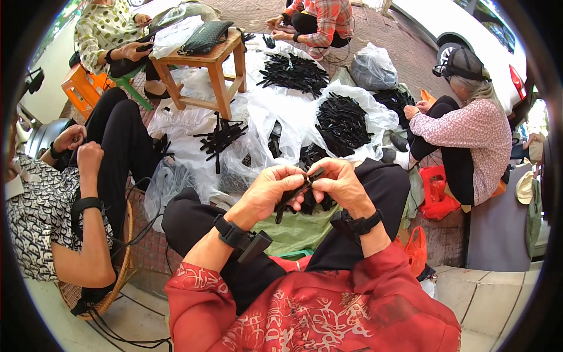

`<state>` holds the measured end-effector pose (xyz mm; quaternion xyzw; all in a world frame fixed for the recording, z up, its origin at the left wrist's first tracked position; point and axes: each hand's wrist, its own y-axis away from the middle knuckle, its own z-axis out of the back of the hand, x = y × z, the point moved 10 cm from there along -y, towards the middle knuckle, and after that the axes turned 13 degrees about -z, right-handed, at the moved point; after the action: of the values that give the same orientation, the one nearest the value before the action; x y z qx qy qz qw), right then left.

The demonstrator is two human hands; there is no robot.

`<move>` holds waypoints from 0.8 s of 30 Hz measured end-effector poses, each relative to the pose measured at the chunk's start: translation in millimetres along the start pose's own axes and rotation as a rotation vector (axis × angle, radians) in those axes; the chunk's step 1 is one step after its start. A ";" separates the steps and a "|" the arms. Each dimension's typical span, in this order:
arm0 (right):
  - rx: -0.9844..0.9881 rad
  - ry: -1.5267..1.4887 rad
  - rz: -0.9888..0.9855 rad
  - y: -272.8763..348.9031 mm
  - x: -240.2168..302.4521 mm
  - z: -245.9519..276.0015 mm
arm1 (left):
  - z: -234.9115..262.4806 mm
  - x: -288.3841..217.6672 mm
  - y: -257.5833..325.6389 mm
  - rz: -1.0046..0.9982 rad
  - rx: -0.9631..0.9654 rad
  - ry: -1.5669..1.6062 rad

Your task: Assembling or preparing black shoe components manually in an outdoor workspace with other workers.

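Note:
In front of my knees, both hands meet over narrow black strip-like pieces (285, 203). My left hand (268, 189) is closed around them, thumb and fingers pinching near their upper end. My right hand (343, 185) pinches the same end, its fingertips almost touching the left ones. A small light spot shows between the fingertips, too small to name. Just beyond my hands lies a heap of similar black strips (343, 124) in a clear plastic bag. Part of another heap below it is hidden by my hands.
More black strips (293, 74) are piled farther back on white plastic sheeting (193, 146). A wooden stool (202, 58) carries a dark bag. Co-workers sit around the heaps, left, right and far. A red plastic bag (435, 193) stands at right; cables (117, 334) trail at lower left.

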<state>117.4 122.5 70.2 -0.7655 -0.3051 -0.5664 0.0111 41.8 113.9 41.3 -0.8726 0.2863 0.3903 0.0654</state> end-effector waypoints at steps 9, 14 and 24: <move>-0.043 0.079 0.017 5.2 10.3 4.4 | 2.3 0.1 7.5 0.059 0.055 -0.044; -0.040 0.133 -0.062 10.0 12.2 -7.1 | -2.6 1.4 7.6 0.052 0.089 -0.085; -0.083 0.228 -0.029 16.4 16.7 -7.1 | -11.6 -2.6 2.2 -0.035 0.158 -0.183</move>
<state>122.0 114.1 92.7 -0.6916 -0.2891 -0.6619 0.0056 46.7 109.3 51.4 -0.8304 0.2935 0.4435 0.1665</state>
